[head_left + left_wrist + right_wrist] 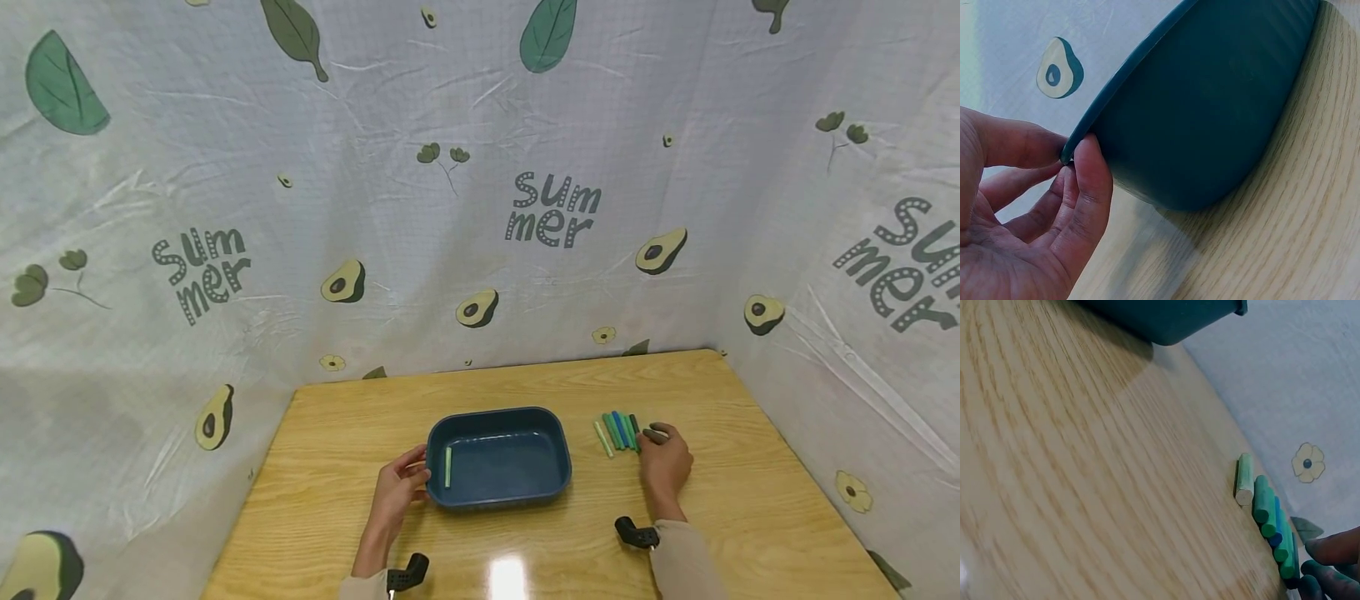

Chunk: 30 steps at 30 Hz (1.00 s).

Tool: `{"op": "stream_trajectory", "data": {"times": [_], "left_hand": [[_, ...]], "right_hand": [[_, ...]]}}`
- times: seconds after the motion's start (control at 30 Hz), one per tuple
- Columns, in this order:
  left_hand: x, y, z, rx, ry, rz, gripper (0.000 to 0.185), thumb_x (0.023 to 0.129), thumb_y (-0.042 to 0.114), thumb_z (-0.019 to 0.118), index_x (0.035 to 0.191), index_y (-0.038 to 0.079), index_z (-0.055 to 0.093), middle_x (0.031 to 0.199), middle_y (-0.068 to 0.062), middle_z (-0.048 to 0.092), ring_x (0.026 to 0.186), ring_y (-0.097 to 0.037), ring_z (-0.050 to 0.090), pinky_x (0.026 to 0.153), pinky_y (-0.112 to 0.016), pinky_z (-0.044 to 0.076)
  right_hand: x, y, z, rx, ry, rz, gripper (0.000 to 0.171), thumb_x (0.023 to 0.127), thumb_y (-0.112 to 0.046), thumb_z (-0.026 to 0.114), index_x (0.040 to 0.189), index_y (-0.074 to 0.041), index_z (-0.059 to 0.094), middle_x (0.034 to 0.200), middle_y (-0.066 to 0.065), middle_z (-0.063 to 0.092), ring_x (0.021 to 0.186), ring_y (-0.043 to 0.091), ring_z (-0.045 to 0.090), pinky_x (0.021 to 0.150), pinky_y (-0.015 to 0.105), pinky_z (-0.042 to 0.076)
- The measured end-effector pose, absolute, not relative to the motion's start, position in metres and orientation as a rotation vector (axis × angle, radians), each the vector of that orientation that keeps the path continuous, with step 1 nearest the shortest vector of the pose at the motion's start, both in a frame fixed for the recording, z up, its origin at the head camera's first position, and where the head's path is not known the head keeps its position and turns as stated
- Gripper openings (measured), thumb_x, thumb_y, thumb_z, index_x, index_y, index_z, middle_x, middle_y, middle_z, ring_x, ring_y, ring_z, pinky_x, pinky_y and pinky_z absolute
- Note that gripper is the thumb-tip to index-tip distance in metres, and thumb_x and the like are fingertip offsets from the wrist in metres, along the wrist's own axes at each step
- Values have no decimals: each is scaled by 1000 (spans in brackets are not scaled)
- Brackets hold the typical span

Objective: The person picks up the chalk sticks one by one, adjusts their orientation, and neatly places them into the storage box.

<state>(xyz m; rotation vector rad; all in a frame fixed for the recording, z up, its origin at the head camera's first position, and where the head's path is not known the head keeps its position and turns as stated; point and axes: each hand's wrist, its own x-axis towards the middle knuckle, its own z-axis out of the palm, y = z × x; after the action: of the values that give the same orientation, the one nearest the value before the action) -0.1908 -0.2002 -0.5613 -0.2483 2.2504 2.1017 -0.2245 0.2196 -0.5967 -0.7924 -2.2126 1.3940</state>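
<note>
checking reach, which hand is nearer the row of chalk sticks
Right. The right hand touches the chalk row's right end; the left hand holds the tray rim, across from it.

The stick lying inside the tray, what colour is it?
Light green stick; head view shows it best.

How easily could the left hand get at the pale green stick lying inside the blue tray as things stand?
Probably easily. The left hand already holds the blue tray by its left rim, and the pale green stick lies just inside that edge. The tray is open-topped with nothing over the stick.
</note>
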Motion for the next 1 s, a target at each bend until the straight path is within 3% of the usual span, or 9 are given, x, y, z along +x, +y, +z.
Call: {"op": "stream_trajectory", "data": {"times": [1.0], "left_hand": [[-191, -199, -560, -263, 2242, 2102, 47, 91, -4, 58, 138, -1, 54, 131, -24, 55, 99, -25, 62, 62, -32, 57]], "right_hand": [[-233, 212, -601, -835, -2254, 1260, 32, 86, -13, 68, 116, -3, 66, 106, 23, 72, 96, 45, 65, 79, 56, 47]]}}
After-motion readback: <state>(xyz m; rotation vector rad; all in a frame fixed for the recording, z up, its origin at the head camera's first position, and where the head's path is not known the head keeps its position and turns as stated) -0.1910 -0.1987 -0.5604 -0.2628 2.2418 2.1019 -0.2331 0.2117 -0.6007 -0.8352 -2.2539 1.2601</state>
